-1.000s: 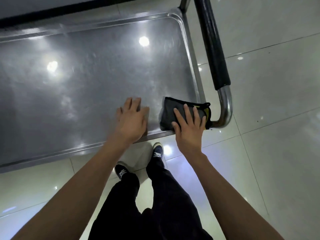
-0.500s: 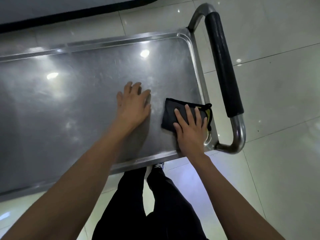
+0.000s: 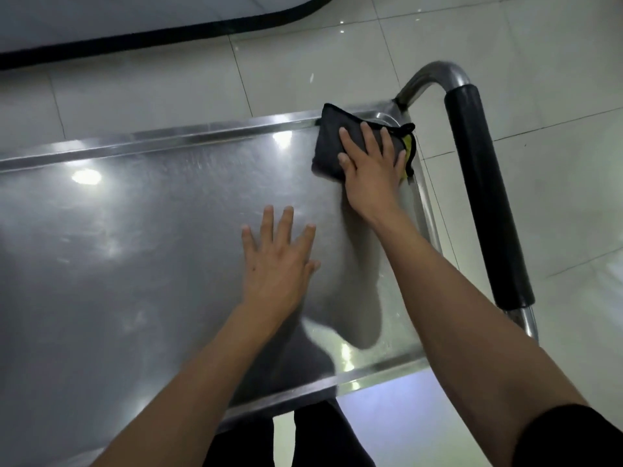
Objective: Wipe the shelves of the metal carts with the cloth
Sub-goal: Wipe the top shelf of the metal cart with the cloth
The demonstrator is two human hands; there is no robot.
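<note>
Cloth pressed into the far corner of the cart shelf, next to the handle.

The right hand (image 3: 372, 166) lies flat on the dark folded cloth (image 3: 328, 139), its grip spread, fingers straight and fanned over the fabric; a yellow edge of the cloth peeks out on the side toward the black-padded handle (image 3: 485, 200). The cloth sits on the steel shelf (image 3: 135, 237) in the corner just beside the handle's far bend, touching the raised rim there. The left hand (image 3: 278, 261) rests palm down on the bare shelf, well apart from the handle and nearer the person than the cloth, its grip also spread and holding nothing. Pale floor tiles (image 3: 556, 79) lie beyond the handle.
</note>
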